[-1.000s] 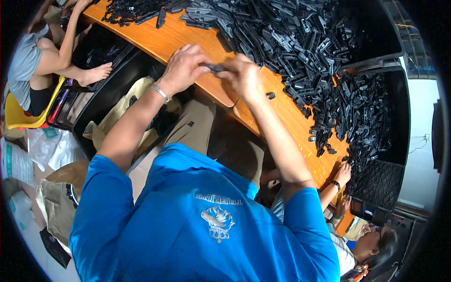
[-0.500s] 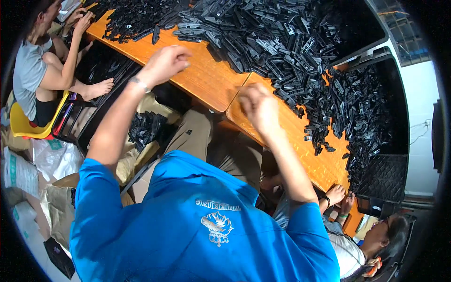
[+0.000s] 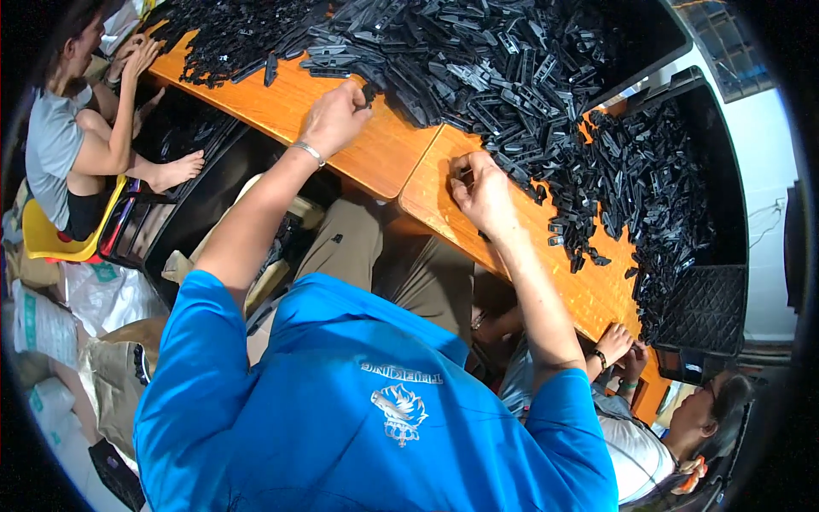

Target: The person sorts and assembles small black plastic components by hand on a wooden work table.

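Note:
My left hand (image 3: 335, 118) is over the wooden table, thumb and fingers closed on a small black plastic part (image 3: 368, 94) at the near edge of the big heap. To its right, my right hand (image 3: 483, 194) is also pinched, above the board beyond the seam. Something small and dark shows between its fingertips, partly covered by the fingers, and its kind is hard to make out. Ahead of both hands spreads a heap of long black plastic parts (image 3: 461, 77).
Smaller black parts (image 3: 674, 222) lie in a heap at the right, and finer ones (image 3: 230, 38) at the far left. A person on a yellow chair (image 3: 64, 239) sits left; another person's hand (image 3: 616, 343) works at the lower right. The orange wooden table (image 3: 375, 154) has its near edge before my knees.
My left hand has moved right and forward to the heap and now grips a black part. The right hand has moved slightly to the right and pinches there, less blurred.

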Action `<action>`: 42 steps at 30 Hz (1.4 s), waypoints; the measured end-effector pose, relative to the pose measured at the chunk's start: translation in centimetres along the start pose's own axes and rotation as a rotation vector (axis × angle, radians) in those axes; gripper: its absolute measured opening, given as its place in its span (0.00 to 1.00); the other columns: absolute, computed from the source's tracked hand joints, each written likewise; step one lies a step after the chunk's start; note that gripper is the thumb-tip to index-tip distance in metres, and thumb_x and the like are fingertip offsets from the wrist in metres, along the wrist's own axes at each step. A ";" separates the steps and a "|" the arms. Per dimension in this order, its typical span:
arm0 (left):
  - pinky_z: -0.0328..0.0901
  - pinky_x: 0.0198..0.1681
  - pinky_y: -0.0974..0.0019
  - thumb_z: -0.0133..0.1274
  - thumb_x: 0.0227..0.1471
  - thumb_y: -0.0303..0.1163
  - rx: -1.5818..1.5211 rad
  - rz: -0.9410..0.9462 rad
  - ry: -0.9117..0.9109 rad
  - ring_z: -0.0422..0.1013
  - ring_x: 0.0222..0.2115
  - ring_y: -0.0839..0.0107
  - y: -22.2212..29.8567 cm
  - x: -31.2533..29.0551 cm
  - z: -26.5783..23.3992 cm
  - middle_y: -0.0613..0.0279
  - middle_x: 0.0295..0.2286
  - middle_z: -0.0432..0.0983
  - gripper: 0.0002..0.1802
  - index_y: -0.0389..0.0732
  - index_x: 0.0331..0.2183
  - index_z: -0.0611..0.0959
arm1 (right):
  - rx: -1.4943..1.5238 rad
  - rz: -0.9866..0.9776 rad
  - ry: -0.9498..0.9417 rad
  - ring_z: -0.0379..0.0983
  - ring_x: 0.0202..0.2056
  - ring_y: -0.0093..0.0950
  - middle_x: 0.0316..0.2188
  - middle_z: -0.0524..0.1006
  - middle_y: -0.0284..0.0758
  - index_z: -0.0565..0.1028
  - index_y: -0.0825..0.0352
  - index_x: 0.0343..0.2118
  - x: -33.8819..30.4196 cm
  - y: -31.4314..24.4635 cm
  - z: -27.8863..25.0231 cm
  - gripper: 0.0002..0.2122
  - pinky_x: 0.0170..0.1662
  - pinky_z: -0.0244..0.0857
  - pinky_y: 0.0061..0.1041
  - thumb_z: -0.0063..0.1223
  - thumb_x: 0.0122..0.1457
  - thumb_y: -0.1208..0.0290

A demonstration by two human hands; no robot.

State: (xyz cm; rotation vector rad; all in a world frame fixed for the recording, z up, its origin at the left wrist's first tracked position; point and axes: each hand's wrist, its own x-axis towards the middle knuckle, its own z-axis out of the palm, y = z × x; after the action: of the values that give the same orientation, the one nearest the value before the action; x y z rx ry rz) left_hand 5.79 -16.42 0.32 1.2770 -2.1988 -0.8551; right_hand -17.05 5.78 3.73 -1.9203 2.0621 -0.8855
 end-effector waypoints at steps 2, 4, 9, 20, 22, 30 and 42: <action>0.74 0.45 0.48 0.67 0.54 0.36 -0.067 -0.015 0.040 0.81 0.39 0.46 -1.6 -0.3 0.2 0.47 0.34 0.85 0.16 0.39 0.41 0.83 | 0.052 0.083 -0.008 0.81 0.33 0.36 0.34 0.81 0.42 0.78 0.69 0.41 -0.2 -0.6 0.9 0.10 0.40 0.76 0.33 0.63 0.55 0.80; 0.73 0.40 0.55 0.66 0.56 0.35 -0.062 0.059 0.104 0.79 0.31 0.57 -2.2 -1.0 -0.1 0.55 0.29 0.82 0.16 0.38 0.44 0.84 | 0.225 0.213 -0.053 0.79 0.31 0.29 0.32 0.80 0.39 0.80 0.69 0.41 -0.5 -1.3 1.8 0.09 0.38 0.74 0.28 0.63 0.56 0.80; 0.73 0.43 0.50 0.64 0.58 0.33 0.110 0.171 0.171 0.79 0.37 0.49 -2.6 -2.4 -1.2 0.48 0.35 0.82 0.12 0.36 0.41 0.86 | 0.253 0.156 -0.058 0.72 0.29 0.18 0.32 0.78 0.30 0.83 0.68 0.42 -0.8 -1.3 2.9 0.10 0.36 0.70 0.22 0.70 0.57 0.77; 0.72 0.48 0.47 0.64 0.60 0.37 0.341 0.217 0.275 0.77 0.45 0.49 -1.8 -2.7 -1.1 0.53 0.40 0.79 0.12 0.40 0.42 0.88 | 0.213 0.264 0.039 0.69 0.25 0.16 0.22 0.75 0.26 0.81 0.68 0.38 -1.4 -1.9 3.2 0.12 0.31 0.66 0.21 0.75 0.55 0.72; 0.72 0.49 0.48 0.65 0.58 0.35 0.294 0.244 0.271 0.75 0.48 0.51 -1.2 -2.7 -1.1 0.54 0.40 0.78 0.13 0.42 0.44 0.88 | 0.211 0.273 0.048 0.68 0.24 0.16 0.21 0.75 0.26 0.80 0.67 0.37 -1.3 -2.3 3.3 0.12 0.30 0.66 0.21 0.75 0.55 0.72; 0.70 0.53 0.51 0.66 0.53 0.28 0.183 0.388 0.019 0.75 0.48 0.50 -0.8 -3.7 -1.3 0.55 0.42 0.79 0.16 0.44 0.46 0.87 | 0.227 0.212 -0.051 0.78 0.25 0.23 0.26 0.82 0.35 0.79 0.69 0.39 -0.3 -3.3 4.2 0.16 0.31 0.73 0.28 0.75 0.57 0.65; 0.74 0.43 0.62 0.65 0.57 0.25 -0.675 0.305 -0.407 0.80 0.40 0.68 1.9 -10.1 -1.4 0.60 0.37 0.81 0.08 0.38 0.40 0.87 | 1.154 0.489 -0.283 0.78 0.24 0.19 0.34 0.84 0.32 0.77 0.72 0.55 0.4 -5.4 5.1 0.17 0.28 0.71 0.18 0.63 0.69 0.67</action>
State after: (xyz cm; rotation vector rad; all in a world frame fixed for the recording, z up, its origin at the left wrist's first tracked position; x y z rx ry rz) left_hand 10.28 -7.24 1.87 0.4607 -2.0168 -1.6421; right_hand -9.89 3.97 2.65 -0.8141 1.2395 -1.1818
